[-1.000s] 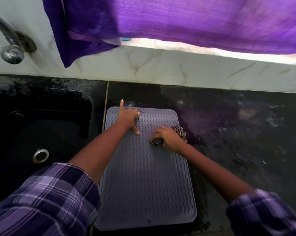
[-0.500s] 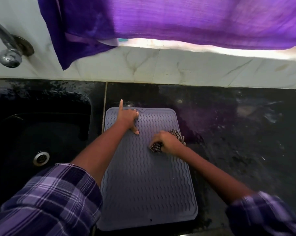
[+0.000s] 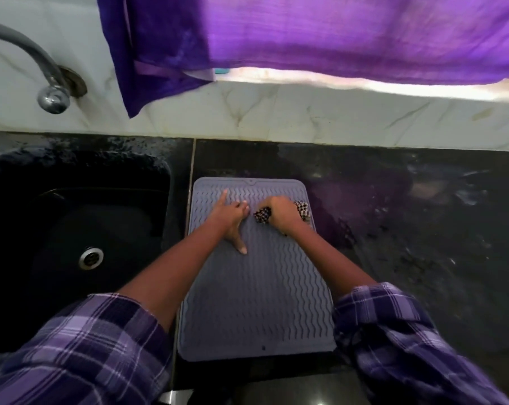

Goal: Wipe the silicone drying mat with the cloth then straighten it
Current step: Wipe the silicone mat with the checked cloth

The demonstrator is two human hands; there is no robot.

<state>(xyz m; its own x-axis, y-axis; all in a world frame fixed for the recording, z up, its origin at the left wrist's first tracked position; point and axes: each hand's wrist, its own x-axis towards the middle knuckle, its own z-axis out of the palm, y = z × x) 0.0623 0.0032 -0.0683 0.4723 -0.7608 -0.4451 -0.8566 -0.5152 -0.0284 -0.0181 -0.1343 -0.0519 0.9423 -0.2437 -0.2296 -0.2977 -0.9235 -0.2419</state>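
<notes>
Silicone drying mat (image 3: 256,287), frame center on the black counter, looks floppy & grippy: your left hand (image 3: 231,219) presses it flat-fingered, right hand (image 3: 282,213) grips the checked cloth (image 3: 301,209); straighten via corners.

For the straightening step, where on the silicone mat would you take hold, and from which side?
Probably the two near corners of the mat, coming from the person's side. It lies flat on the counter with a thin raised rim, so only edges give the fingers purchase. The far end is taken: the left hand presses there and the right hand grips the cloth.
</notes>
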